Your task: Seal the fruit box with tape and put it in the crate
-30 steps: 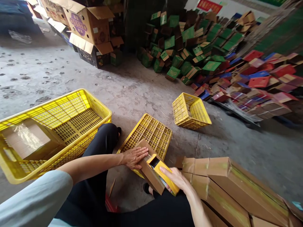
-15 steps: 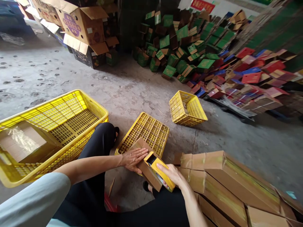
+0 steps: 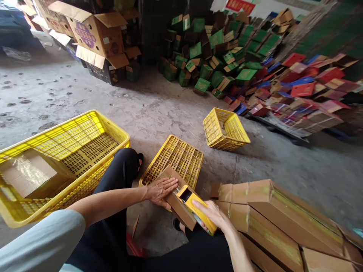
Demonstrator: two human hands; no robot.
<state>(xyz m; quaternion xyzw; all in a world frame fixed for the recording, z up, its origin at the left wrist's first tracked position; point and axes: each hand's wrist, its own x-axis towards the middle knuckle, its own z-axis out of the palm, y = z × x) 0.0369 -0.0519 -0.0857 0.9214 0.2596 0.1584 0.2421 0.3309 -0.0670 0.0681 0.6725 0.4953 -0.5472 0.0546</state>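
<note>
My left hand lies with its fingers stretched flat on top of a narrow brown cardboard box, its thumb toward the near side. The box rests slanted over the near edge of an upside-down yellow plastic crate. My right hand is closed around a yellow tape dispenser with a dark opening at its front. A short shiny strip, apparently clear tape, shows between the dispenser's front and my left fingertips. The dispenser hides part of the box's top.
A large yellow crate on the left contains a taped carton. Stacked cardboard boxes stand close on my right. Farther off are a small yellow crate, green boxes, red and blue boxes and open cartons.
My right hand has drawn the tape dispenser a little right and toward me along the box, away from my left fingertips. My left hand stays on the box.
</note>
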